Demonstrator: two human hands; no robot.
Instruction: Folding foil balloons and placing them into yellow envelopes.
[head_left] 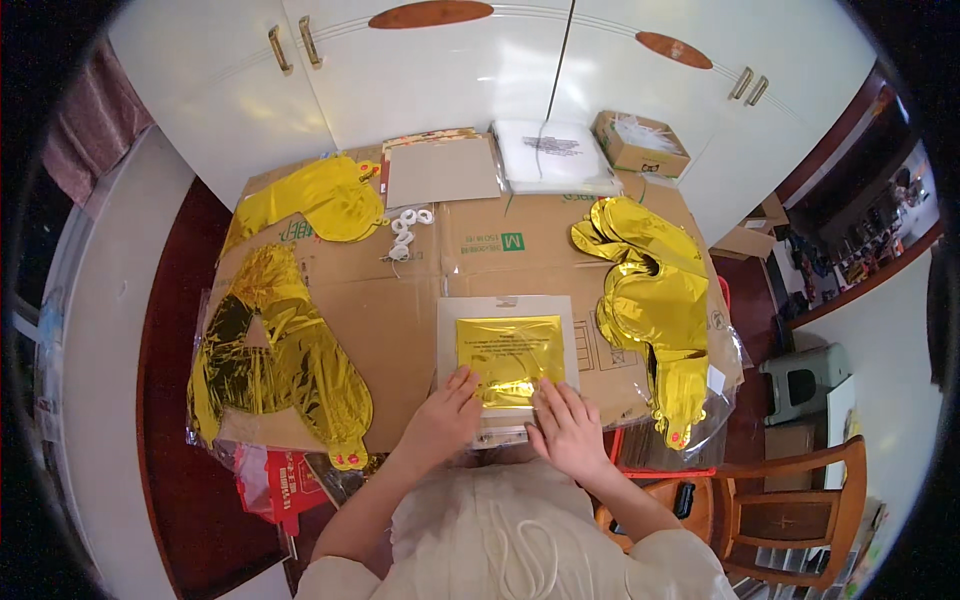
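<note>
In front of me on the flattened cardboard lies a folded gold foil balloon (510, 345) in a clear bag, backed by a grey card (448, 325) with a hang hole at its top. My left hand (445, 415) rests on the lower left corner of this pack, fingers stretched out. My right hand (568, 425) lies on its lower right part with fingers apart and the thumb off to the side. Neither hand is visibly closed around anything. Unfolded gold foil balloons lie flat at the left (310, 370), the far left (320, 200) and the right (655, 290).
Small white ribbon rolls (403, 235) sit beyond the pack. At the back are grey cards (440, 172), a stack of clear bags (555, 160) and a small cardboard box (640, 142). A wooden chair (800, 510) stands at right; a red bag (280, 485) hangs at left.
</note>
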